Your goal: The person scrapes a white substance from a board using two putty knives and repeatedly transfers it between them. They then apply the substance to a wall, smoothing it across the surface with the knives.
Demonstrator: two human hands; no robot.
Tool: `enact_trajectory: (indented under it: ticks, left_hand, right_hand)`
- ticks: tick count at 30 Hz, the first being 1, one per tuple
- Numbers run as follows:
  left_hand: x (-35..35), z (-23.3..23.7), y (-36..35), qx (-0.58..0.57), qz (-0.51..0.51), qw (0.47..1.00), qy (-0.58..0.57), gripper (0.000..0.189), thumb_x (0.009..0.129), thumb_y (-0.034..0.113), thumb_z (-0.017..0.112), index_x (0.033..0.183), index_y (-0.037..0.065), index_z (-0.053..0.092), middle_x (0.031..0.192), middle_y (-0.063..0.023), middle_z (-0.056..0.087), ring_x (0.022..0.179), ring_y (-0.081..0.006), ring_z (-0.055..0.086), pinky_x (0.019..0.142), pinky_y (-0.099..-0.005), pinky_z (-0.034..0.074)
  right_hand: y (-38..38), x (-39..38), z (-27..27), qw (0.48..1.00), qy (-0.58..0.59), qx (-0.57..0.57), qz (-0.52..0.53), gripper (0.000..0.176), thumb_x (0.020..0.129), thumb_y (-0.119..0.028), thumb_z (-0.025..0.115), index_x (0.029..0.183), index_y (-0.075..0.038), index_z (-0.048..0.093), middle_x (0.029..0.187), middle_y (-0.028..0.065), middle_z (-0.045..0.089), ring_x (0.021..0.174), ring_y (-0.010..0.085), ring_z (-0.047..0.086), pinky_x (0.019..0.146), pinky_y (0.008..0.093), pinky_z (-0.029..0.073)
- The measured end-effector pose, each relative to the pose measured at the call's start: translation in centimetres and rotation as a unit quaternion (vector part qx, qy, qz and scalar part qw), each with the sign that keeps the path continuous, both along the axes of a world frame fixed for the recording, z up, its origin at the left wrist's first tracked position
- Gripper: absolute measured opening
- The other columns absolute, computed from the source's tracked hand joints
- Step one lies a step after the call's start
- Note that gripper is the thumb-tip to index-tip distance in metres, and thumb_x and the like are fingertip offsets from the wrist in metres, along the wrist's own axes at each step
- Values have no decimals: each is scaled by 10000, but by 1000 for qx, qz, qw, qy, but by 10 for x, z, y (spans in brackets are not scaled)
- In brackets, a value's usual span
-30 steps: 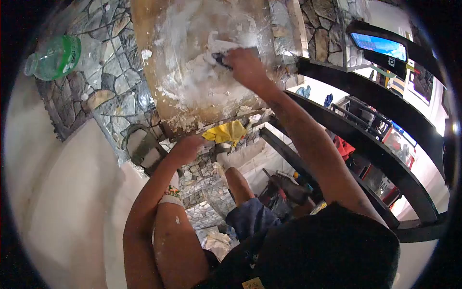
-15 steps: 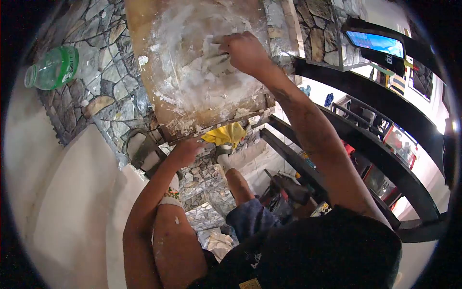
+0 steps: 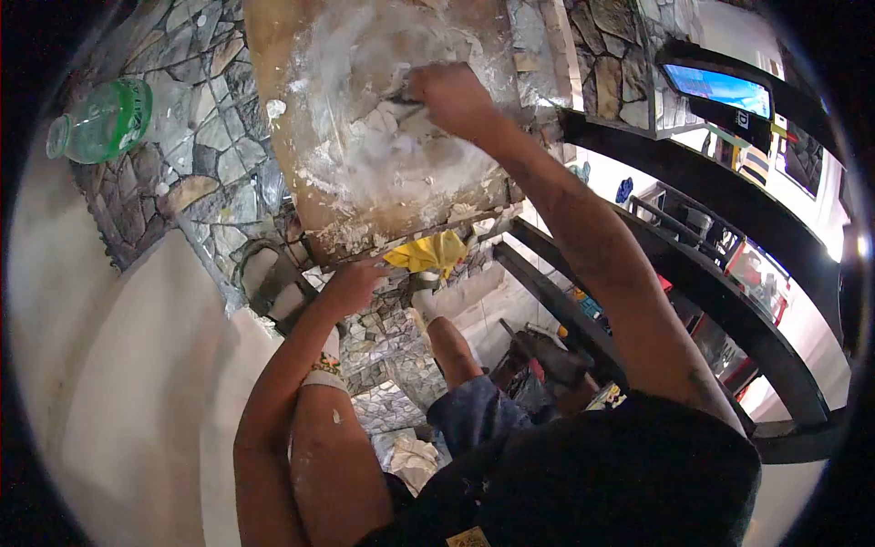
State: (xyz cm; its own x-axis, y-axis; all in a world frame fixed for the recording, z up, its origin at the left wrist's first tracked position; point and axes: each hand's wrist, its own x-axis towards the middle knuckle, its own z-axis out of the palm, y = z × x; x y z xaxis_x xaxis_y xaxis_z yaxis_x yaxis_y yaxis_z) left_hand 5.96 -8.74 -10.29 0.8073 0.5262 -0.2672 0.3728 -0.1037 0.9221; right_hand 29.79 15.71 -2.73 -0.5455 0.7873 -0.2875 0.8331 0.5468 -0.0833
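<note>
A brown board (image 3: 273, 137) smeared with white paste lies at the top middle of the view. Over its upper part is my right hand (image 3: 451, 98), fingers closed around a small dark-edged tool (image 3: 401, 98) whose tip is at the paste; most of the tool is hidden. At the board's near edge, my left hand (image 3: 355, 287) has closed fingers on a crumpled yellow cloth (image 3: 427, 253), which hangs to the right of it. Lumps of white paste (image 3: 372, 128) lie beside the tool.
A green-labelled clear bottle (image 3: 105, 120) lies on the stone-patterned surface (image 3: 214, 137) at the left. Black railing bars (image 3: 711, 196) run along the right, with a lit screen (image 3: 715, 88) above them. Stone-patterned steps (image 3: 392, 406) show below, between my legs.
My right hand has moved slightly left, and the tool with it. My left hand and the cloth remain in nearly the same place. The view has shifted a little.
</note>
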Motion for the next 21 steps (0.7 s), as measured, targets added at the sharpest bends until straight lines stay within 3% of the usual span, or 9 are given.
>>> enact_trajectory:
  ticks: [6, 9, 12, 14, 17, 18, 21]
  left_hand:
    - [0, 6, 1, -31, 24, 999, 24, 294, 707, 25, 537, 982, 78, 627, 952, -155, 582, 805, -311, 586, 732, -386, 480]
    - [-3, -17, -10, 73, -28, 997, -15, 315, 689, 14, 530, 982, 74, 628, 945, -158, 584, 823, -311, 586, 736, -381, 481]
    - [-2, -20, -11, 95, -44, 994, 4, 338, 675, 7, 526, 990, 76, 627, 957, -159, 584, 842, -315, 585, 749, -373, 479]
    - [-3, -4, -4, 39, -26, 999, 22, 352, 668, -11, 518, 993, 73, 625, 958, -164, 583, 863, -313, 580, 759, -369, 477]
    - [-1, 2, -1, 33, 3, 999, 1, 377, 660, -36, 508, 1002, 75, 623, 965, -164, 581, 876, -310, 577, 768, -367, 473]
    - [0, 6, 3, 44, 15, 999, -14, 386, 658, -44, 506, 1006, 77, 622, 968, -164, 580, 876, -309, 577, 770, -368, 472]
    - [-1, 17, 10, -113, 30, 993, 29, 427, 648, -62, 499, 1027, 95, 617, 988, -151, 578, 872, -302, 579, 773, -368, 473]
  right_hand:
    - [6, 16, 11, 997, -2, -49, 55, 289, 629, -28, 516, 861, -131, 653, 915, 52, 603, 903, 241, 573, 786, 376, 434]
    - [34, 2, 18, 999, 11, -3, 47, 291, 636, -23, 501, 856, -134, 656, 892, 55, 599, 885, 246, 573, 777, 380, 433]
    - [21, -4, 5, 1000, 20, 8, 6, 285, 649, -30, 505, 866, -137, 655, 869, 61, 593, 878, 252, 570, 770, 387, 431]
    - [3, 2, -17, 999, 1, -38, -24, 242, 673, -76, 539, 877, -142, 650, 849, 63, 592, 915, 249, 559, 773, 390, 428]
    - [-10, 6, 10, 995, 2, -32, 92, 223, 680, -105, 561, 882, -141, 647, 875, 65, 593, 928, 237, 561, 795, 389, 425]
    - [-4, 2, 16, 993, -18, -79, 84, 261, 666, -62, 549, 895, -137, 646, 936, 74, 591, 923, 241, 569, 789, 381, 439]
    - [22, -3, 35, 984, -40, -149, 89, 315, 655, -30, 522, 927, -134, 642, 947, 70, 597, 888, 247, 582, 759, 380, 455]
